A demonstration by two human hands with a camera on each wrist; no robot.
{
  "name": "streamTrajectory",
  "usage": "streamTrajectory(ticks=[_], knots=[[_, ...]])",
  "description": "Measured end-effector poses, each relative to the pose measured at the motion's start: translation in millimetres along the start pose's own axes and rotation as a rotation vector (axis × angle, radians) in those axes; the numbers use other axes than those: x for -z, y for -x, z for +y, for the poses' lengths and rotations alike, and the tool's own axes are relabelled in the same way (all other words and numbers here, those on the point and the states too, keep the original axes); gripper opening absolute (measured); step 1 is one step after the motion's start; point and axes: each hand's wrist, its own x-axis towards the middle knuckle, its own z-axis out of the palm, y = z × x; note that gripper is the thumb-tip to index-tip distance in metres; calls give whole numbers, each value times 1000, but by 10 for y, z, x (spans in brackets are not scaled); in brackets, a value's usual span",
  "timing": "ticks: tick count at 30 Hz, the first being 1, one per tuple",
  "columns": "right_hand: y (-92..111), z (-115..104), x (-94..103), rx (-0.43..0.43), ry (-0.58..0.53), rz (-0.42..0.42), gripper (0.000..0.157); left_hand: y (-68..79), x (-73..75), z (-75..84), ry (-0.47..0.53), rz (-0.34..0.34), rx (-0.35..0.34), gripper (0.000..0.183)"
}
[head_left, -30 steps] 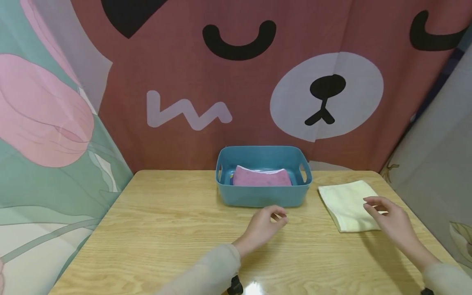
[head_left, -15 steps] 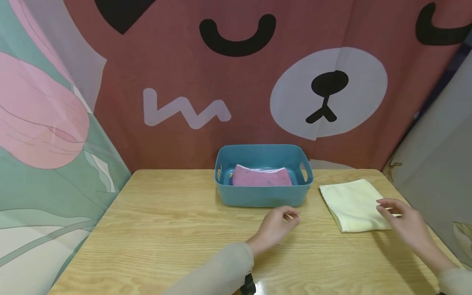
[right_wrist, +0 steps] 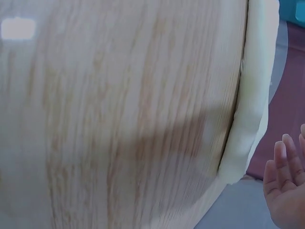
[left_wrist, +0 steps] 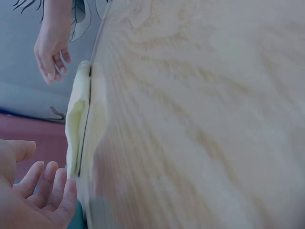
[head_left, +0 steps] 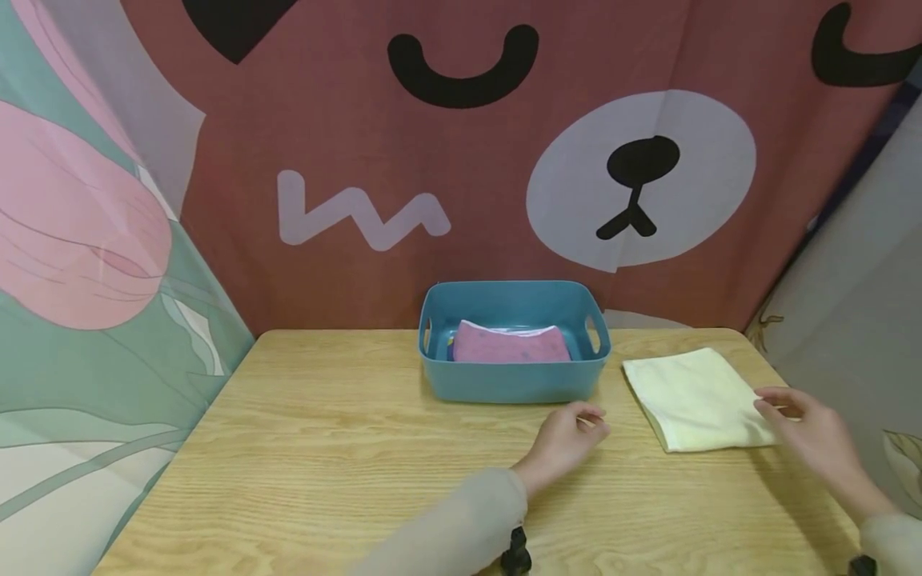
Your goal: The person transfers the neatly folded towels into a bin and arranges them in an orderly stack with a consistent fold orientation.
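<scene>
A folded pale yellow cloth (head_left: 699,400) lies flat on the wooden table, right of the blue bin. My right hand (head_left: 814,432) hovers by the cloth's right edge, fingers loosely bent and holding nothing. In the right wrist view, a gap shows between that hand (right_wrist: 286,183) and the cloth (right_wrist: 248,100). My left hand (head_left: 565,440) hangs in front of the bin's right corner, left of the cloth. Its fingers (left_wrist: 57,186) are relaxed, with nothing in them. The left wrist view shows the cloth (left_wrist: 77,119) edge-on, a folded layer visible.
The blue bin (head_left: 511,384) with handle holes stands at the table's back edge. A pink folded item (head_left: 511,346) lies inside it. Behind the table (head_left: 302,432) hangs a brown curtain (head_left: 346,280) with a bear face, and more fabric hangs at both sides.
Both hands have shifted to the right, the left one closer to the cloth and the right one out to its right edge. The cloth and bin stay in place.
</scene>
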Motion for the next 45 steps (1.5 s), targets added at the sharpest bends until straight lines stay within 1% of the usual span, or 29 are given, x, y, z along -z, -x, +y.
streamTrajectory(ticks=[4, 8, 19, 25, 28, 30, 32, 35, 38, 41, 43, 45], knots=[[-16, 55, 26, -7, -16, -12, 39, -48, -99, 2, 2, 8, 38, 21], [-43, 97, 42, -44, -12, -36, 42, -97, -175, 30, 11, 24, 70, 22], [-143, 183, 35, -123, 1, -61, 49, -241, -369, 94, 163, 64, 204, 27], [-172, 224, 4, -177, 20, -50, 52, -283, -464, 143, 219, 111, 231, 28], [-192, 238, -5, -209, 16, -51, 52, -293, -522, 178, 244, 123, 258, 29], [-208, 246, -12, -219, 8, -55, 52, -308, -567, 191, 241, 124, 271, 31], [-225, 259, -23, -207, 7, -59, 51, -321, -611, 201, 230, 129, 289, 33], [-256, 274, -39, -188, -1, -95, 52, -348, -666, 210, 225, 148, 310, 35], [-292, 279, -48, -204, -34, -172, 57, -375, -704, 222, 242, 172, 344, 39], [-331, 282, -49, -231, -59, -237, 62, -411, -726, 233, 256, 175, 364, 43], [-351, 292, -52, -240, -62, -256, 63, -438, -735, 248, 262, 172, 376, 46], [-360, 302, -55, -255, -65, -264, 64, -469, -745, 263, 286, 187, 380, 45]])
